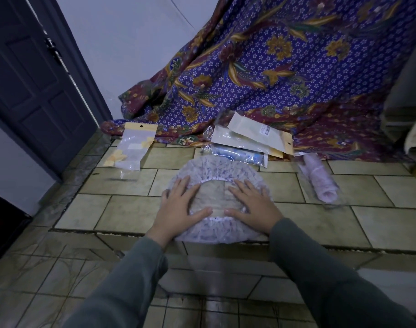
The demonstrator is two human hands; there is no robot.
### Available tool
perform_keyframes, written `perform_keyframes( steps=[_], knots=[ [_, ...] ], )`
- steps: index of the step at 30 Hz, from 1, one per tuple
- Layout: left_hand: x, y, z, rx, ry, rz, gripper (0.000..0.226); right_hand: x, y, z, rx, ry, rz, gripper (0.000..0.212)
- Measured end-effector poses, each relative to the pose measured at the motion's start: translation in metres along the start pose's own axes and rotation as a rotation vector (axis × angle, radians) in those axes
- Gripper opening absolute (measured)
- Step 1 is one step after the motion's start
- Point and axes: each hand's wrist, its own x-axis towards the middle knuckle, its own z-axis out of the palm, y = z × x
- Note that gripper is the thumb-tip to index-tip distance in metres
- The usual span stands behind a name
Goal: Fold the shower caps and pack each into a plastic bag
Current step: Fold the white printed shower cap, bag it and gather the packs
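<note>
A round clear shower cap (216,170) with a frilly lilac-patterned rim lies spread flat on the tiled floor, opening up. My left hand (178,209) presses flat on its left side with fingers straight. My right hand (252,205) presses flat on its right side in the same way. A rolled lilac cap inside a clear plastic bag (319,179) lies to the right. A flat bag with yellow flowers and a yellow header (131,147) lies at the far left. A blue cap in a bag (240,155) sits just beyond the spread cap.
Several cream and yellow packets (256,136) are stacked behind the cap. A purple patterned cloth (273,74) hangs behind them down to the floor. A dark door (34,86) stands at the left. The floor (129,209) has a step edge under my wrists.
</note>
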Motion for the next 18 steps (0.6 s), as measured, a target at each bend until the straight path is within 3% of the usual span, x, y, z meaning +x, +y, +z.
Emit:
perform_keyframes(
  steps=[3,5,8,12,15,18],
  knots=[
    [-0.005,-0.005,-0.002,-0.013,0.213,0.137,0.044,-0.014,0.01,-0.007,0.111,0.257,-0.238,0.047],
    [-0.01,-0.01,-0.003,-0.065,0.217,0.14,0.034,-0.024,0.014,-0.004,0.068,0.367,-0.383,0.03],
    [-0.017,-0.014,-0.006,-0.29,0.178,0.112,0.037,-0.031,0.018,-0.004,0.147,0.308,-0.394,0.035],
    [-0.022,-0.018,-0.012,-0.549,0.099,0.036,0.034,-0.036,0.026,-0.01,0.226,0.149,-0.357,0.06],
    [-0.025,-0.024,-0.018,-0.562,-0.004,0.051,0.045,-0.036,0.031,-0.011,0.262,0.123,-0.359,0.048],
    [-0.028,-0.031,-0.022,-0.568,-0.102,0.083,0.064,-0.034,0.032,-0.01,0.38,0.222,-0.25,0.032]
  ],
)
